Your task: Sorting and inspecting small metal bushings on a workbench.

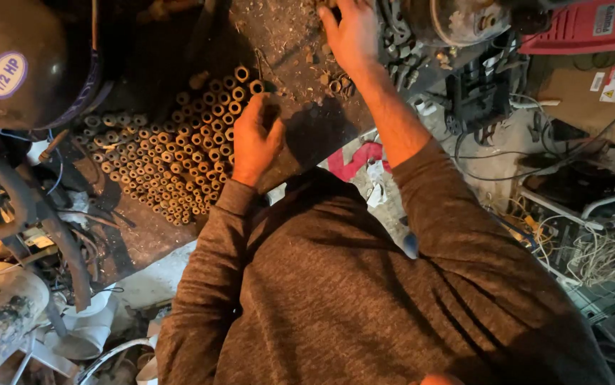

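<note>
Dark workbench [307,135], right hand [354,32] fingertips cropped

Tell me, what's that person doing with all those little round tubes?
A person in a brown sweater leans over a dirty workbench. Their left hand rests at the edge of a big cluster of small brass-coloured rings standing packed together on end; whether it holds one cannot be seen. Their right hand reaches farther across the bench to a scatter of loose rings and metal bits. A dark round motor sits at the left, and tangled wires lie on the floor at the right.
</note>
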